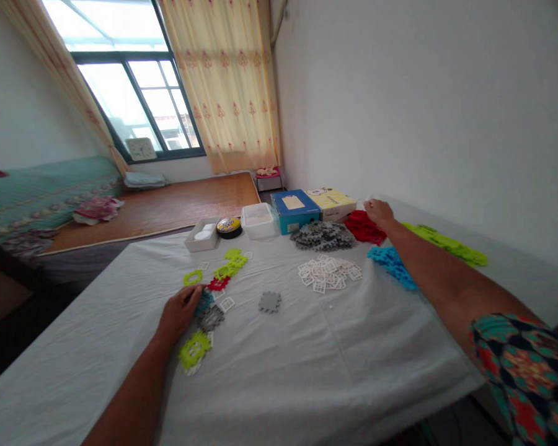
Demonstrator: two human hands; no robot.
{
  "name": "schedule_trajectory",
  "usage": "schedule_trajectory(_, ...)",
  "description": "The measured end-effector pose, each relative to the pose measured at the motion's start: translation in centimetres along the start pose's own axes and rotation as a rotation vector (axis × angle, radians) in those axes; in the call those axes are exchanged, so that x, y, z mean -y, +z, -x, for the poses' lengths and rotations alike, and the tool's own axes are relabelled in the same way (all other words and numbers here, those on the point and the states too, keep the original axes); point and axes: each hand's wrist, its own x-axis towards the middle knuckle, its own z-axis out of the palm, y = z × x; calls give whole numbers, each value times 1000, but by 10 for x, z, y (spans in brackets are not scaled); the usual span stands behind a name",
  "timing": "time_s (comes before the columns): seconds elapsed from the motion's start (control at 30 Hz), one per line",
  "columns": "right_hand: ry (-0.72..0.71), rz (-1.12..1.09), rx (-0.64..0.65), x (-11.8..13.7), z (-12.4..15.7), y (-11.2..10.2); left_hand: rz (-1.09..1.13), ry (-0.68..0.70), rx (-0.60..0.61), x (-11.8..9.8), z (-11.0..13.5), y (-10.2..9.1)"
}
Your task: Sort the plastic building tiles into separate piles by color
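My left hand [180,308] is closed, its fingertips at the edge of a blue interlocking plastic tile [205,301] on the left of the table. Around that tile lie a grey tile [212,318], a red tile [219,284] and a lime-green tile [194,349], with small white lattice pieces [227,304] among them. My right hand [378,212] reaches far out over the pile of red tiles [363,228]. Its fingers are bent together, and what they hold, if anything, is too small to make out.
Piles of grey tiles [323,235], white lattice pieces [328,272], blue tiles [393,266] and lime-green tiles [446,243] cover the right side. A single grey tile [270,302] lies mid-table. Behind stand a blue box [296,214], a clear container [259,222] and a round tin [229,228].
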Motion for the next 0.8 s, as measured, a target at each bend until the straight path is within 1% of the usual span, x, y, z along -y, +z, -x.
schedule_trajectory(0.07,-30,-35,-53,10,8,-5,10,0,10,1,-1,1)
schedule_trajectory(0.13,-87,-91,-107,27,21,-10,18,-6,17,1,-1,2)
schedule_trajectory(0.2,-195,-173,-132,53,40,-14,28,-9,16,0,0,3)
schedule_trajectory(0.27,-356,-283,-112,88,66,-14,42,0,19,-2,2,4)
schedule_trajectory(0.33,-545,-407,-43,129,100,-13,58,22,18,-6,4,4)
schedule_trajectory(0.43,-852,-546,138,191,158,-8,85,36,10,-9,6,4)
schedule_trajectory(0.5,-1042,-573,269,230,193,-4,109,43,1,-9,7,5)
schedule_trajectory(0.57,-1165,-548,373,267,222,-1,128,47,-10,-9,7,6)
schedule_trajectory(0.6,-1196,-524,412,285,234,1,134,50,-12,-8,7,6)
schedule_trajectory(0.67,-1213,-477,457,317,250,5,145,55,-8,-7,8,7)
schedule_trajectory(0.73,-1181,-427,457,345,261,9,155,62,0,-6,8,7)
schedule_trajectory(0.8,-1122,-357,424,366,267,11,163,68,0,-6,9,7)
